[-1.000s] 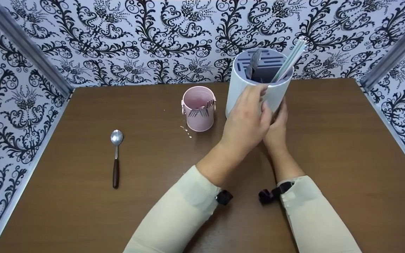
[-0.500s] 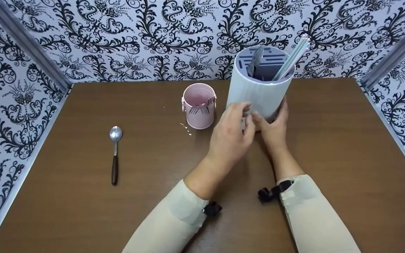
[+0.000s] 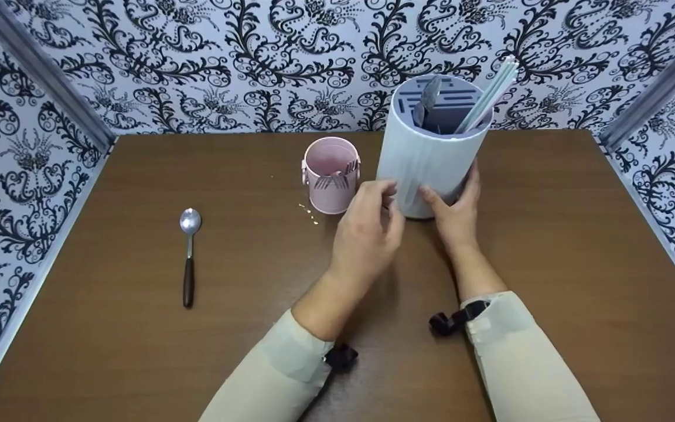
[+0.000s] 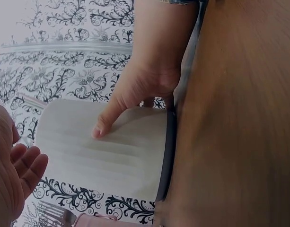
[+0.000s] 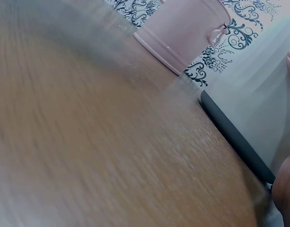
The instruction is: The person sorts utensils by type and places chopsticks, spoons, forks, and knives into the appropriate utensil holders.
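Note:
A tall white utensil holder [image 3: 431, 155] with a slotted grey top stands at the back right of the table. Metal spoons [image 3: 429, 97] and pale chopsticks [image 3: 490, 97] stick up from its top opening. My right hand [image 3: 459, 214] grips the holder low on its right side, thumb across the front and the other fingers mostly hidden behind. Left of it, my left hand [image 3: 367, 231] hovers with loosely bent fingers and nothing visible in them; it also shows at the edge of the left wrist view. Just behind it stands a pink cup [image 3: 331, 196] holding forks [image 3: 334, 180].
A spoon with a dark handle [image 3: 188, 281] lies on the left of the brown table [image 3: 255, 264]. Small pale flecks [image 3: 308, 214] dot the tabletop beside the pink cup. Patterned panels [image 3: 244, 64] enclose the table at the back and both sides.
My left hand has drawn down and leftward from the holder's rim. The right hand has stayed at the holder's base, its thumb now visible across the front.

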`<state>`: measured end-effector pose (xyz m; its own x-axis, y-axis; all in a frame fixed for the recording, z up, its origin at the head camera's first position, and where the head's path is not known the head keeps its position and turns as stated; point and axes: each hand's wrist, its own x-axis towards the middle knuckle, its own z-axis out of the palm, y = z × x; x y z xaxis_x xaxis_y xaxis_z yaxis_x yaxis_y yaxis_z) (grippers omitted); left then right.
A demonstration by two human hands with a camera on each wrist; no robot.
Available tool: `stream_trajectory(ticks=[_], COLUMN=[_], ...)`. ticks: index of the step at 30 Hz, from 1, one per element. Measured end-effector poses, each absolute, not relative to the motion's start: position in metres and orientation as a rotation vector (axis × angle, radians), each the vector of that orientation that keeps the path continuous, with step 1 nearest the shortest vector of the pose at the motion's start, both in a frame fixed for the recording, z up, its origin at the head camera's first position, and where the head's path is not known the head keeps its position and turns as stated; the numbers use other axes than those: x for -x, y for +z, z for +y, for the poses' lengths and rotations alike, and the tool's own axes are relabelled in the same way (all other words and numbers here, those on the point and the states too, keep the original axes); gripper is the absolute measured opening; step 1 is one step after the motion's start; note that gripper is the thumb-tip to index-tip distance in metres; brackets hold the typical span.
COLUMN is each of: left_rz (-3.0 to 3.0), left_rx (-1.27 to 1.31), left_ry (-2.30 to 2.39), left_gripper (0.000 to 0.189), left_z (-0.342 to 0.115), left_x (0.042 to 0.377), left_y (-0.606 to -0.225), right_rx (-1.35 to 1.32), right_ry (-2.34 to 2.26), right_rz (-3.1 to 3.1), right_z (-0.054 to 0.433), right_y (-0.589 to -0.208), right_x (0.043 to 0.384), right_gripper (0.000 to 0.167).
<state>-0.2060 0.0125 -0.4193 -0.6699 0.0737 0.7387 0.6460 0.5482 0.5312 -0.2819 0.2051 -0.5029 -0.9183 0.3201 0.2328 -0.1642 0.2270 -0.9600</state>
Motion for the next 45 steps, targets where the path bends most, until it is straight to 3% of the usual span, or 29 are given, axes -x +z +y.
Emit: stream_trajectory(ticks=[14, 22, 32, 45], left_rz=[-2.131, -2.111, -2.107, -2.147], left_rx=[0.520, 0.355, 0.211, 0.070], left_ry=[-1.043, -1.018, -1.095, -1.191], left_gripper=[0.025, 0.025, 0.026, 0.031], left_z=[-0.012, -0.034, -0.058, -0.090], left_x=[0.208, 0.216, 0.226, 0.233], left_y=[-0.410, -0.403, -0.398, -0.399], right_rx=[0.127, 0.118, 0.108, 0.100], right_ry=[1.751, 1.780, 1.824, 1.816], right_rz=[-2.104, -2.111, -2.095, -2.095], right_z=[0.204, 0.203, 0.189, 0.190], right_y=[-0.503, -0.500, -0.469, -0.471], right_x=[0.284, 0.283, 0.263, 0.263], right_gripper=[0.117, 0.115, 0.111, 0.112])
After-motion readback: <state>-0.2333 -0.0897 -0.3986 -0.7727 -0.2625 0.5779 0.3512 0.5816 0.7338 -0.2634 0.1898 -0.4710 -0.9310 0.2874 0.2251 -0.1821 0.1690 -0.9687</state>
